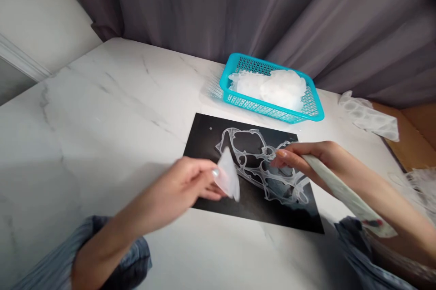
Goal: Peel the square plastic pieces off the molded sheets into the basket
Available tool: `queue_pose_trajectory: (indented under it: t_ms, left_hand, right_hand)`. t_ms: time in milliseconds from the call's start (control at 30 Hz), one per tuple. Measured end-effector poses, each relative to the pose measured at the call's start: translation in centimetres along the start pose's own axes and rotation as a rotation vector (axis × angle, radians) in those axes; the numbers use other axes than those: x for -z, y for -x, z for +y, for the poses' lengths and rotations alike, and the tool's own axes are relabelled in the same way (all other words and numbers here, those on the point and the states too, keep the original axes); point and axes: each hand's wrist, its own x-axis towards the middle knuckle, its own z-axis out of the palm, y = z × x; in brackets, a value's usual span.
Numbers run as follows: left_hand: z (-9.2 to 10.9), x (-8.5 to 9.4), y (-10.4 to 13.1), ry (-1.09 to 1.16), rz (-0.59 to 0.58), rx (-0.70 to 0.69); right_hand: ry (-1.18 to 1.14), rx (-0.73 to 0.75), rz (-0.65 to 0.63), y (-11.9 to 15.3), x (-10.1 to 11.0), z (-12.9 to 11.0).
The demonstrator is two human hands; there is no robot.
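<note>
My left hand (187,183) pinches a small white translucent piece (229,176), held tilted over the left part of a black mat (225,208). On the mat lies a clear, web-like offcut (248,132) with large cut-out openings. At its right side is my right hand (318,156), fingers curled together around a long flat pale-green handle (350,197) with a red mark near its back end. The front end of this tool is hidden by my fingers. Whether those fingertips touch the offcut I cannot tell.
A turquoise plastic basket (272,110) holding stacked white translucent pieces (282,90) stands behind the mat. To the right, more clear sheet scraps (371,115) hang over the edge of a cardboard box (413,131). Grey curtains (204,8) border the marbled white table (112,113).
</note>
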Motion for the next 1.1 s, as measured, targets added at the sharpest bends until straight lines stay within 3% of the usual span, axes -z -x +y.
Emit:
queue_pose_trajectory:
  t_ms: [133, 200, 467, 567, 667, 900, 1100]
  left_hand:
    - [1.5, 2.0, 0.5, -0.125, 0.595, -0.161]
    - [2.0, 2.4, 0.6, -0.218, 0.778, -0.173]
    - [1.6, 2.4, 0.6, -0.508, 0.872, -0.156]
    - [1.8, 2.5, 0.5, -0.47, 0.88, -0.164]
    - [2.0, 2.5, 0.3, -0.237, 0.822, -0.141]
    - [1.7, 1.8, -0.2, 0.275, 0.397, -0.129]
    - [1.5, 0.6, -0.7, 0.565, 0.229, -0.061]
  right_hand:
    - [-0.012, -0.021, -0.022, 0.1, 0.6, -0.2]
    - [-0.03, -0.024, -0.011, 0.1, 0.7, -0.1]
    - [-0.012, 0.002, 0.052, -0.6, 0.2, 1.3]
    - [-0.021, 0.032, 0.06, -0.8, 0.0, 1.5]
    - [-0.054, 0.057, 0.085, -0.7, 0.0, 1.2]
    - [-0.161, 0.099, 0.211, -0.5, 0.6, 0.5]
    - [-0.528, 0.114, 0.141, -0.8, 0.0, 1.3]
